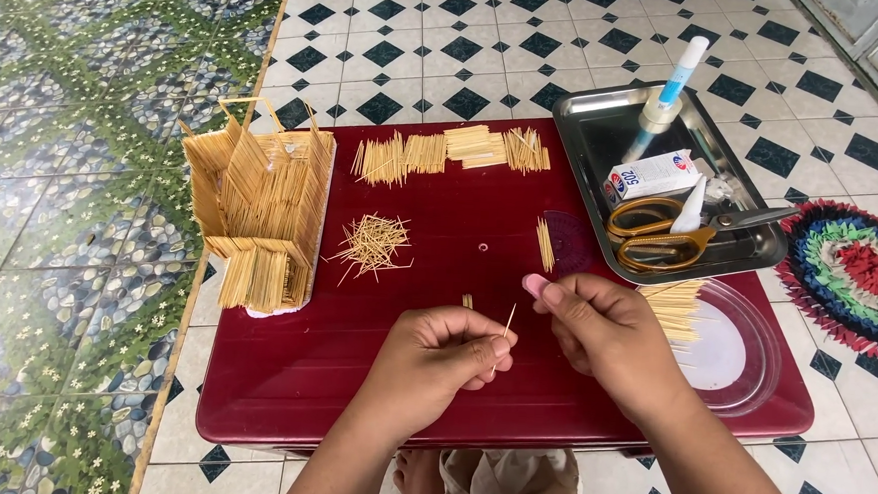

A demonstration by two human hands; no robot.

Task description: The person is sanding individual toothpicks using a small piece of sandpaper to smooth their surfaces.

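While the left hand pinches one toothpick | right hand grips a small pink cutter | trimming step; next, blade must meet stick squarely

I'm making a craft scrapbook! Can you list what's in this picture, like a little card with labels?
Left hand: pinches one toothpick
Right hand: holds small pink tool
Table: dark red, low
Model: toothpick house, left side
Loose toothpicks: heap beside house
Metal tray: scissors, glue tube
Clear plate: toothpick bundle
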